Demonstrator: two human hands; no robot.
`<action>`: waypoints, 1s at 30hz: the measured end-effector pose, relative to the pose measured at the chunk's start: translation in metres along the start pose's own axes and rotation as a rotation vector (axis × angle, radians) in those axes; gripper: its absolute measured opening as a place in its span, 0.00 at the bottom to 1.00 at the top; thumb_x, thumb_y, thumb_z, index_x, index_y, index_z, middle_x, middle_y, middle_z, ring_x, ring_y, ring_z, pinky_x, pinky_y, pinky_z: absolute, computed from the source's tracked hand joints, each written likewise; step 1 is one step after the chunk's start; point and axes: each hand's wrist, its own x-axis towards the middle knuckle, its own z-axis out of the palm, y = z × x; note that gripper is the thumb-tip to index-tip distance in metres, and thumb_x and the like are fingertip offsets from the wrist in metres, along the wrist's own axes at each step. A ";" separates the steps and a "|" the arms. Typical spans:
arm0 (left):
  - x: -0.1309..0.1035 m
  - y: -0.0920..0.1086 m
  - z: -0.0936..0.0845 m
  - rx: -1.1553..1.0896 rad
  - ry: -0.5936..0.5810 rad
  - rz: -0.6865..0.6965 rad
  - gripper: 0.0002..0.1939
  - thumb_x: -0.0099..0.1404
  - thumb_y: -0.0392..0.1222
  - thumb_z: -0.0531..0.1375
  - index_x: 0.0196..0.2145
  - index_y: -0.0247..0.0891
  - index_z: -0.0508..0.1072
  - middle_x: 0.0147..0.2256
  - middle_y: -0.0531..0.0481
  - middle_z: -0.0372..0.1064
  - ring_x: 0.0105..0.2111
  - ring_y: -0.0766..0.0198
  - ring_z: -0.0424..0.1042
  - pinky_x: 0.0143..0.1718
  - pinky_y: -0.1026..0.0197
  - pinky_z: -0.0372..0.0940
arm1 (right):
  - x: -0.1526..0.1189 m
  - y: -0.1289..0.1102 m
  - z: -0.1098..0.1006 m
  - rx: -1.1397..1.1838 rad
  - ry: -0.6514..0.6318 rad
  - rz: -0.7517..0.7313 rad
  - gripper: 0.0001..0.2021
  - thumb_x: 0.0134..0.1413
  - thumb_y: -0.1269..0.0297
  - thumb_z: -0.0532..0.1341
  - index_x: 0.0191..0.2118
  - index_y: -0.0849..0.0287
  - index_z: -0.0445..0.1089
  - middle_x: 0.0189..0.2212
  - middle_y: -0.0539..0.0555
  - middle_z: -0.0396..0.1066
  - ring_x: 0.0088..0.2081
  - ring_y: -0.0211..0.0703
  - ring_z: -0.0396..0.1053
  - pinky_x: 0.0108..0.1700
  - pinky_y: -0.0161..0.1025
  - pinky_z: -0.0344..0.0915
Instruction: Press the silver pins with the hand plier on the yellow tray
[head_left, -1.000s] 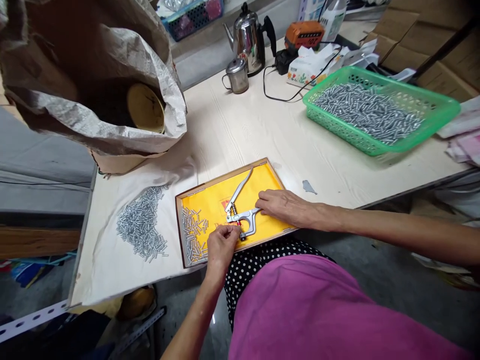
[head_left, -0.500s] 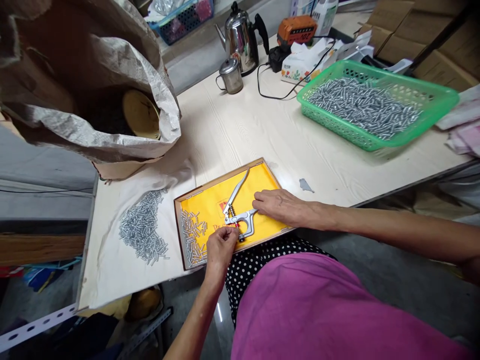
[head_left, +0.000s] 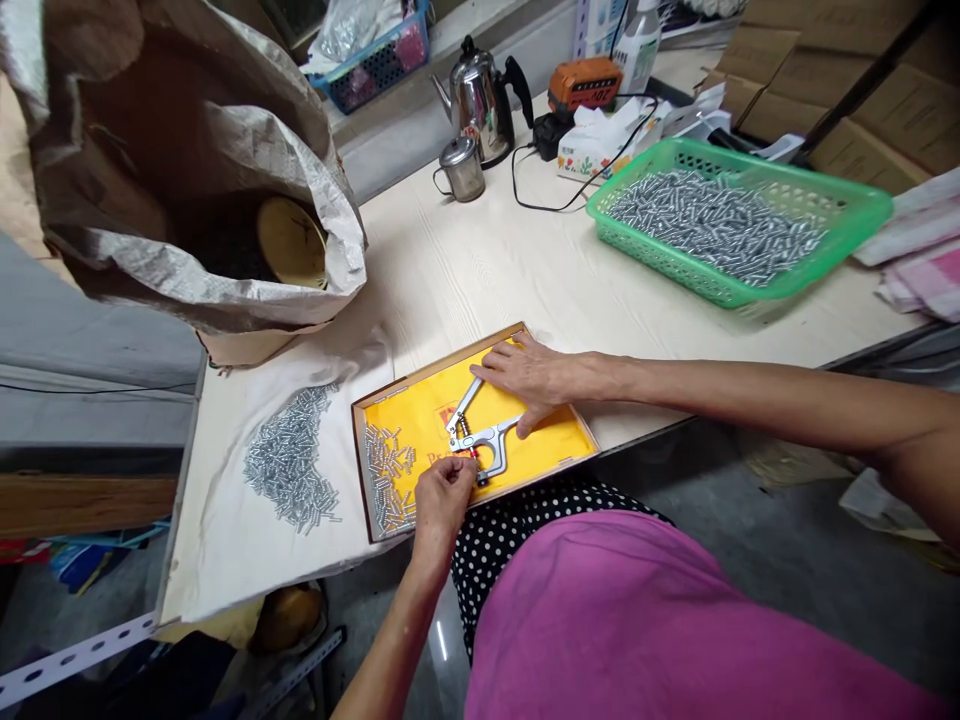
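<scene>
A pair of hand press pliers (head_left: 491, 437) with silver-grey handles lies in a shallow box (head_left: 577, 452) with a yellow bottom. My right hand (head_left: 534, 378) spans both handles, fingers over the upper one and thumb at the lower one. My left hand (head_left: 444, 492) is closed in a pinch right at the jaws, by a small red part; what its fingertips hold is hidden. Small silver metal pins (head_left: 386, 475) lie loose along the box's left side. A larger heap of the same pins (head_left: 292, 460) rests on a white cloth (head_left: 217, 545) left of the box.
A green basket (head_left: 847, 215) full of metal pieces stands at the right. An open woven sack (head_left: 330, 290) holding a round yellowish container (head_left: 292, 243) is at the left. Behind are a steel kettle (head_left: 480, 100), a lidded metal cup (head_left: 460, 172) and an orange battery (head_left: 585, 84).
My right hand has moved up and left from the lower handle, spreading across both handles. The upper handle has tilted slightly toward the lower one. My left hand stays at the jaws.
</scene>
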 end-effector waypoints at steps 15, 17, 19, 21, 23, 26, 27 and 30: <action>0.030 0.041 0.011 0.775 0.013 0.754 0.33 0.63 0.48 0.64 0.62 0.34 0.61 0.55 0.37 0.66 0.54 0.47 0.64 0.56 0.46 0.63 | -0.026 -0.028 0.000 0.119 0.073 0.070 0.26 0.53 0.46 0.66 0.47 0.65 0.67 0.44 0.62 0.67 0.42 0.51 0.60 0.43 0.46 0.60; 0.038 0.049 0.008 0.849 -0.067 0.757 0.32 0.65 0.49 0.63 0.61 0.34 0.61 0.52 0.39 0.68 0.50 0.49 0.65 0.53 0.48 0.64 | -0.030 -0.027 -0.002 0.103 0.046 0.104 0.28 0.51 0.47 0.68 0.49 0.66 0.67 0.43 0.62 0.68 0.43 0.52 0.61 0.44 0.46 0.60; 0.038 0.053 0.007 0.911 -0.091 0.766 0.28 0.66 0.48 0.62 0.60 0.35 0.62 0.49 0.40 0.68 0.48 0.50 0.65 0.51 0.49 0.65 | -0.035 -0.028 -0.002 0.090 0.032 0.125 0.24 0.53 0.51 0.67 0.47 0.66 0.68 0.43 0.62 0.68 0.43 0.51 0.62 0.43 0.45 0.60; 0.033 0.054 0.009 0.933 -0.084 0.767 0.22 0.68 0.46 0.60 0.56 0.35 0.66 0.46 0.41 0.69 0.46 0.51 0.66 0.49 0.50 0.65 | -0.038 -0.031 0.001 0.083 0.035 0.118 0.15 0.59 0.57 0.64 0.44 0.66 0.70 0.41 0.61 0.69 0.43 0.50 0.63 0.41 0.43 0.59; 0.026 0.052 0.014 0.917 -0.065 0.746 0.14 0.69 0.44 0.58 0.50 0.35 0.70 0.42 0.43 0.70 0.44 0.52 0.66 0.47 0.52 0.65 | -0.039 -0.036 0.007 0.076 0.032 0.101 0.07 0.64 0.65 0.59 0.42 0.64 0.71 0.38 0.59 0.70 0.41 0.48 0.64 0.39 0.42 0.58; 0.023 0.048 0.019 0.873 -0.046 0.704 0.09 0.71 0.43 0.56 0.43 0.37 0.73 0.38 0.44 0.70 0.42 0.54 0.66 0.45 0.54 0.66 | -0.037 -0.043 0.012 0.070 0.002 0.092 0.09 0.65 0.74 0.53 0.39 0.63 0.71 0.35 0.57 0.71 0.38 0.46 0.64 0.36 0.41 0.56; 0.023 0.047 0.019 0.866 -0.042 0.696 0.09 0.71 0.43 0.57 0.43 0.37 0.73 0.39 0.44 0.70 0.42 0.54 0.66 0.45 0.53 0.66 | -0.036 -0.043 0.011 0.066 0.000 0.102 0.09 0.65 0.74 0.54 0.40 0.63 0.71 0.35 0.57 0.71 0.38 0.46 0.65 0.36 0.41 0.56; 0.028 0.046 0.013 0.868 -0.020 0.688 0.19 0.67 0.47 0.61 0.52 0.34 0.70 0.42 0.42 0.70 0.45 0.51 0.66 0.47 0.51 0.66 | -0.034 -0.036 0.005 0.083 0.034 0.112 0.11 0.62 0.64 0.62 0.46 0.65 0.71 0.41 0.61 0.71 0.42 0.49 0.64 0.37 0.42 0.58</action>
